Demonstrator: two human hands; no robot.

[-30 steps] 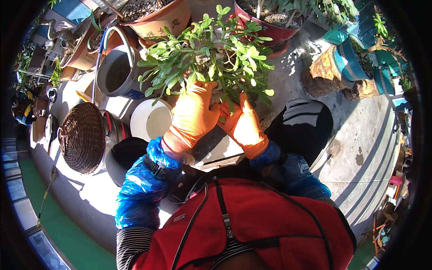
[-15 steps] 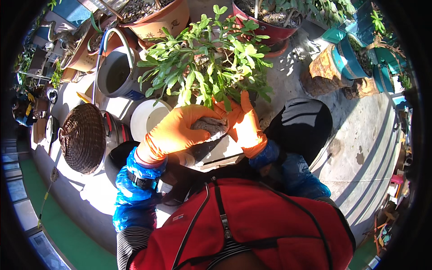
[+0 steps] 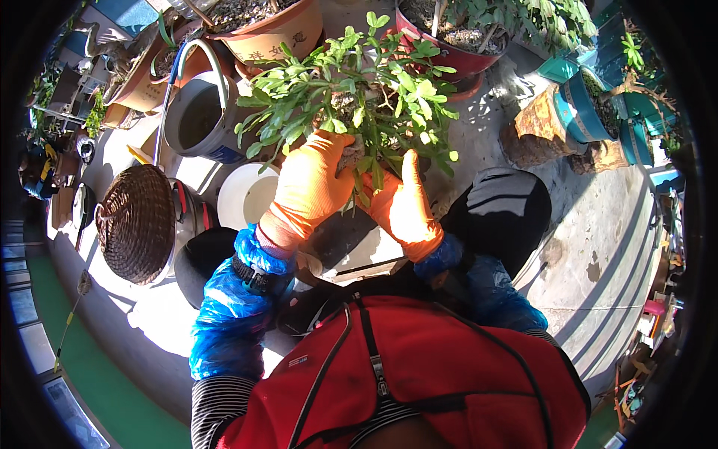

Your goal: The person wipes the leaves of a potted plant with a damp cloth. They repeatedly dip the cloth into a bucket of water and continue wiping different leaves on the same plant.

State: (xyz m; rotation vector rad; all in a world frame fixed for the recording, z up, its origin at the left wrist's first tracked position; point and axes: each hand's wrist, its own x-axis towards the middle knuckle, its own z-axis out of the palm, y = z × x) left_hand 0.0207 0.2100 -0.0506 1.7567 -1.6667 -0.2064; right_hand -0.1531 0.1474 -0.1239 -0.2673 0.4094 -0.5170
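A bushy Christmas cactus (image 3: 299, 108) with flat, jointed green stems spreads in front of me; its pot is mostly hidden. My left hand (image 3: 310, 187), in an orange glove, is closed around a crumpled greyish cloth (image 3: 350, 155) held up against the near side of the foliage. Only a small part of that cloth shows past the fingers. Just to the right, my right hand (image 3: 404, 213), gloved alike, has its thumb raised and its fingers curled at a hanging stem segment (image 3: 377, 176). The fingertips are partly behind the leaves.
A white bowl (image 3: 243, 196) and a grey bucket (image 3: 193, 120) stand left of the plant. Farther left is a brown woven basket (image 3: 136, 224). Large pots, one orange (image 3: 273, 41) and one red (image 3: 467, 61), stand behind; a teal pot (image 3: 580, 108) is at the right.
My left hand has moved up and slightly right with the cloth, from below the foliage to against it. The right hand has stayed nearly in place.
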